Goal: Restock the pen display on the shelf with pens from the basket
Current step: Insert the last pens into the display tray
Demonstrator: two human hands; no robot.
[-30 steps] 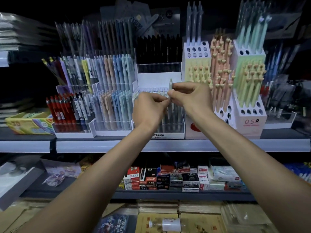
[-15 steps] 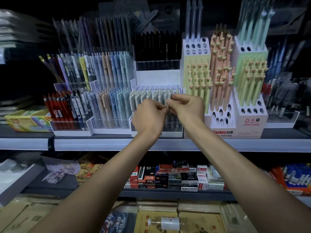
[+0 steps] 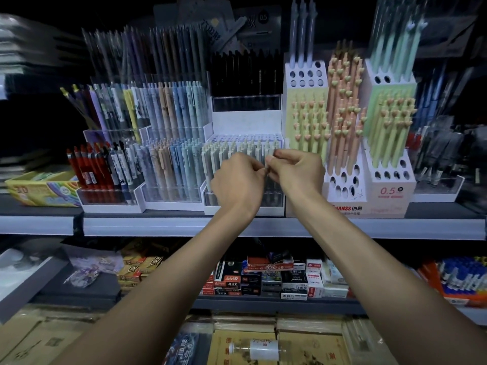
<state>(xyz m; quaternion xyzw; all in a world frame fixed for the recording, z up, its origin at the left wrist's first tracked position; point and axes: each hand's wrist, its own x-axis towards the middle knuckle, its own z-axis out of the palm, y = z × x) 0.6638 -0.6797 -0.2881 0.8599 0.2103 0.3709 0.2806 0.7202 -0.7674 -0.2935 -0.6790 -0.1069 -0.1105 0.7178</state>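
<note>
A white tiered pen display [image 3: 245,122] stands on the upper shelf [image 3: 263,226], its lower row filled with pale grey-green pens [image 3: 218,154]. Both my hands meet in front of that row. My left hand [image 3: 237,183] and my right hand [image 3: 296,171] pinch the same pale pen [image 3: 267,167] between fingertips, its top just showing between them; its lower part is hidden behind my hands among the standing pens. The middle tier of the display shows bare holes. No basket is in view.
Clear racks of pastel pens [image 3: 174,143] and red pens [image 3: 89,169] stand to the left. Heart-topped pens in a holed white stand [image 3: 345,177] crowd the right. A yellow box [image 3: 39,189] sits far left. Small boxes [image 3: 274,280] fill the lower shelf.
The pen that my hands held up above the row has come down into the row. Both hands have dropped a little with it and still pinch its top.
</note>
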